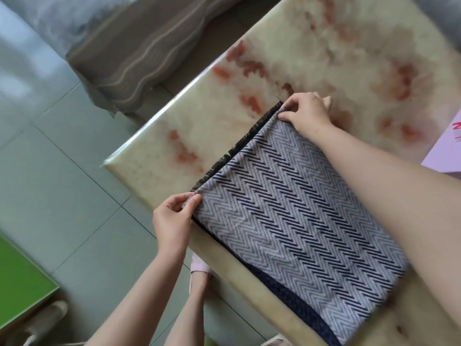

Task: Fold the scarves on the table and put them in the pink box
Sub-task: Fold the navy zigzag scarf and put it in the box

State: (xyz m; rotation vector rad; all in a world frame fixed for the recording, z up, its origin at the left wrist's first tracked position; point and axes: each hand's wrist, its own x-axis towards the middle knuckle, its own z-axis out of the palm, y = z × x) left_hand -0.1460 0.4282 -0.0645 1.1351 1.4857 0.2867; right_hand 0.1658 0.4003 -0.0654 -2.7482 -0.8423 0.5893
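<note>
Centrally, a folded woven scarf (287, 208) with a grey-and-navy herringbone pattern lies flat on the glossy cream stone tabletop (349, 46), which is mottled with orange-red blotches. The scarf runs slantwise from the far left toward the near right. Its black fringed end (237, 143) faces the tabletop's left edge, and a solid navy band (287, 298) follows its near side, close to the tabletop's near edge.

The left grip (174, 221), a bare hand, pinches the nearer corner of the fringed end between thumb and fingers. The right grip (308, 113), also bare, has its fingers curled down onto the farther corner of the same end and pinches the cloth there. The right forearm crosses above the scarf's right side.

At the right edge of the view, a pale pink panel with red markings (446, 148) rests on the tabletop, apart from the scarf and cut off by the frame; whether it is a box cannot be told.

Beyond the tabletop lie a grey tiled floor (62, 158), a brown striped cloth (129, 58) at far left, a bright green surface (20, 283) at near left, and a pink slipper (199, 267) by the tabletop's near edge.
</note>
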